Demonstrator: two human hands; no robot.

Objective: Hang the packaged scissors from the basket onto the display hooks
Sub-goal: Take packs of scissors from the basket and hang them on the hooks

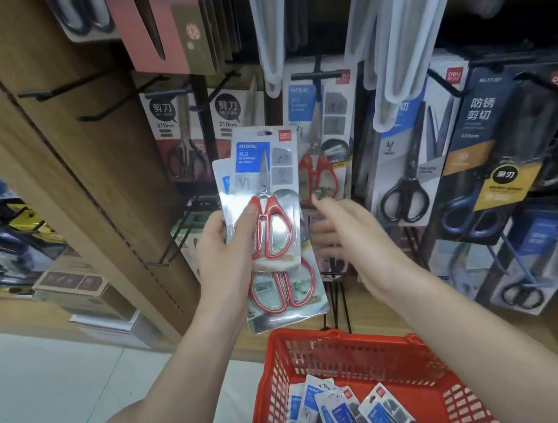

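My left hand [226, 248] grips two overlapping packs of red-handled scissors [268, 219], thumb across the front pack, held upright before the display. My right hand [341, 232] reaches forward beside them with fingers spread and holds nothing; its fingertips are near a matching red-handled pack [320, 158] hanging on a black hook [316, 76]. Below, a red plastic basket [438, 397] holds several more packs [343, 411].
Black-handled scissor packs [405, 177] hang to the right and boxed 210 mm scissors [176, 136] to the left. Bare black hooks [61, 89] jut from the wooden side panel [71, 185]. Pale floor tiles lie at the lower left.
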